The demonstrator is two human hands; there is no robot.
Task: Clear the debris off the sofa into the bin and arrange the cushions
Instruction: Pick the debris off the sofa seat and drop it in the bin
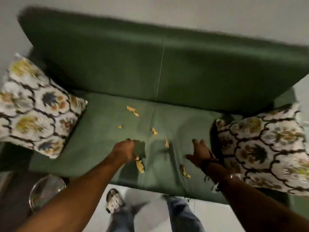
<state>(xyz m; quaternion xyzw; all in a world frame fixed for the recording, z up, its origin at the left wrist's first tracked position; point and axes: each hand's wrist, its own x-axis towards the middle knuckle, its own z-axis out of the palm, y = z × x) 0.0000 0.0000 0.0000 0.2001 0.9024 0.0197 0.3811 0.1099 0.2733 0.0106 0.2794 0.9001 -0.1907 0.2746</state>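
Note:
Several yellow paper-like scraps lie on the green sofa seat (103, 131): a long one (133, 111) near the backrest, small ones (120, 126) (154, 131) (166, 142) in the middle, and one (185, 171) near the front edge. My left hand (124, 150) hovers over the seat with its fingers curled down. A scrap (140, 166) sits right at its fingertips, and motion blur hides whether it is gripped. My right hand (199, 153) is spread flat, holds nothing, and is beside the right patterned cushion (260, 153). A second patterned cushion (33, 108) leans at the left end.
A round, shiny bin (46, 190) stands on the floor at the sofa's front left corner. My feet (114, 200) stand on the pale floor just in front of the seat. A grey wall (200, 10) backs the sofa.

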